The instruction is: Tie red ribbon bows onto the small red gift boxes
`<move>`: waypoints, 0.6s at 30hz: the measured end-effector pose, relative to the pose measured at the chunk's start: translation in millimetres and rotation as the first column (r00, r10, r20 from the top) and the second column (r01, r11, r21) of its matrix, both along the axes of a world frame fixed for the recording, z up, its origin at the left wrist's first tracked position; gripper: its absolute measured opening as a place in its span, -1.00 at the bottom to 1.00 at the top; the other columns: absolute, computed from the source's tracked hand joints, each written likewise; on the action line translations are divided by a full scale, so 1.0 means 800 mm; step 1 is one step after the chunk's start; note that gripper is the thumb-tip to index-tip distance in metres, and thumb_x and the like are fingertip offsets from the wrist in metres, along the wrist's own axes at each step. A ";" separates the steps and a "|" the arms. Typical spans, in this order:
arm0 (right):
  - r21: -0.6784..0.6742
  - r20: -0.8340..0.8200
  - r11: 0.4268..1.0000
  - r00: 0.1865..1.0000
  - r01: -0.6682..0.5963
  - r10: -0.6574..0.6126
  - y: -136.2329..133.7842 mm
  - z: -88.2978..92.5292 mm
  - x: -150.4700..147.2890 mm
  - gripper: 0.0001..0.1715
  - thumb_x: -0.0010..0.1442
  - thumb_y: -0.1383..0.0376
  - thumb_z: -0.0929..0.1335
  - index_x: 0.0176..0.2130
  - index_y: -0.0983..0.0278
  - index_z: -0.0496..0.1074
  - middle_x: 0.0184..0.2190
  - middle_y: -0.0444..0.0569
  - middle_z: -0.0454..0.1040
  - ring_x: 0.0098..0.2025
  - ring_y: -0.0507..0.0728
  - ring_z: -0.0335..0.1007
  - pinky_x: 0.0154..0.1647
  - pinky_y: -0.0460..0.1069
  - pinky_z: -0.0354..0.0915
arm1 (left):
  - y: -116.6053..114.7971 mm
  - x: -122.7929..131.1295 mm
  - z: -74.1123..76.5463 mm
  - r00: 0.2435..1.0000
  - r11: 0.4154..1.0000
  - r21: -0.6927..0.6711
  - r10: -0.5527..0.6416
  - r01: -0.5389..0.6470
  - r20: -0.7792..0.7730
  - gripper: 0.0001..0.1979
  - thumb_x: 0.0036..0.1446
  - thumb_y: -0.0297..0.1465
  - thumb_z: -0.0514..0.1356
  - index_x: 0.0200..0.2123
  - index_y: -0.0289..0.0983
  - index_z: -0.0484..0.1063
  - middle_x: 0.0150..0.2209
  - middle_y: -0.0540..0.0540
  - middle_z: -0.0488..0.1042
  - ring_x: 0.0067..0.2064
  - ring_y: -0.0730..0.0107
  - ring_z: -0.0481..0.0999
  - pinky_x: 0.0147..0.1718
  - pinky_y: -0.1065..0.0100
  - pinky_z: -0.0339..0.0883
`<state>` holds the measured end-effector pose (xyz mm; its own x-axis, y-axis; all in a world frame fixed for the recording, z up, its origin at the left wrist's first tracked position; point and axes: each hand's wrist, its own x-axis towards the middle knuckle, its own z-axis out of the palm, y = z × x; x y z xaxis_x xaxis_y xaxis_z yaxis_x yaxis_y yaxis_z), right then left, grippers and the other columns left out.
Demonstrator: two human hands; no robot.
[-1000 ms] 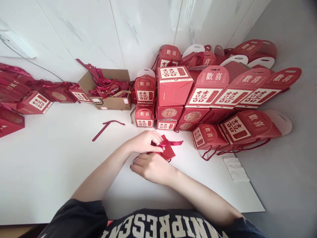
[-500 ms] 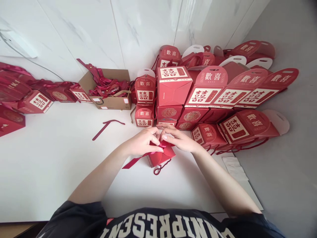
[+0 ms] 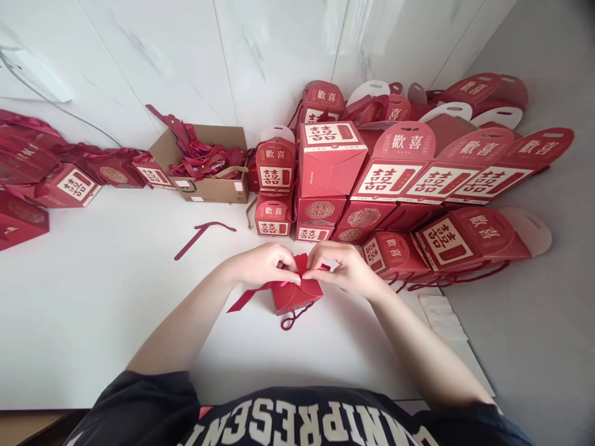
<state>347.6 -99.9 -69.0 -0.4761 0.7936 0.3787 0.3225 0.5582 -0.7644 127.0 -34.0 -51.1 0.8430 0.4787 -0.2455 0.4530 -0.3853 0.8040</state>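
A small red gift box (image 3: 292,299) stands on the white table in front of me, with a twisted dark red cord handle (image 3: 289,321) looped at its near side. Across its top runs a red ribbon (image 3: 246,298), one tail trailing out to the left. My left hand (image 3: 272,263) is closed, thumb and fingers pinching the ribbon over the middle of the box. From the other side my right hand (image 3: 341,267) pinches the ribbon too, its fingertips close to those of the left. The knot or crossing between the fingertips is partly hidden.
Stacked red gift boxes (image 3: 332,167) fill the back right, against the wall. A cardboard box (image 3: 214,190) holds a heap of red ribbons. One loose ribbon (image 3: 199,234) lies on the table (image 3: 116,310). More red boxes (image 3: 74,186) stand at left, white paper (image 3: 441,317) at right.
My hands have drawn slightly apart, and the right fingers have curled from stretched out into a pinch on the ribbon. More of the box top shows. The view has shifted slightly.
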 end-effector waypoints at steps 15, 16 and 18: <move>0.479 0.510 0.858 0.855 -0.186 -0.099 -0.047 -0.002 -0.020 -0.75 0.35 0.45 0.21 -0.33 0.31 0.40 -0.34 0.06 0.52 -0.23 0.15 0.42 -0.17 0.05 0.33 | 0.010 0.001 -0.009 0.994 0.999 -0.022 -0.023 0.025 0.105 -0.89 0.04 -0.42 0.26 -0.45 -0.35 0.56 -0.43 -0.06 0.49 -0.42 0.49 0.42 -0.41 0.46 0.30; 0.434 0.487 0.885 0.870 -0.167 -0.074 -0.046 -0.002 -0.019 -0.79 0.35 0.40 0.23 -0.31 0.30 0.39 -0.33 0.05 0.52 -0.24 0.15 0.42 -0.15 0.06 0.33 | 0.007 0.002 -0.006 0.996 1.000 0.018 -0.017 0.015 0.088 -0.91 0.01 -0.45 0.26 -0.46 -0.35 0.56 -0.43 -0.05 0.48 -0.42 0.48 0.42 -0.41 0.46 0.30; 0.299 0.378 0.952 0.924 -0.070 -0.050 -0.039 -0.004 -0.016 -0.88 0.35 0.32 0.27 -0.24 0.29 0.38 -0.30 0.03 0.51 -0.23 0.13 0.41 -0.13 0.06 0.34 | 0.001 0.005 -0.002 0.998 0.994 0.113 -0.005 -0.002 0.057 -0.95 -0.06 -0.50 0.26 -0.47 -0.33 0.55 -0.42 -0.04 0.48 -0.40 0.47 0.43 -0.39 0.46 0.31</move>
<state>334.8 -131.2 -72.1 -0.6380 0.6645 0.3892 0.5453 0.7467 -0.3809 131.2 -33.1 -52.4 0.8549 0.4993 -0.1408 0.4065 -0.4760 0.7799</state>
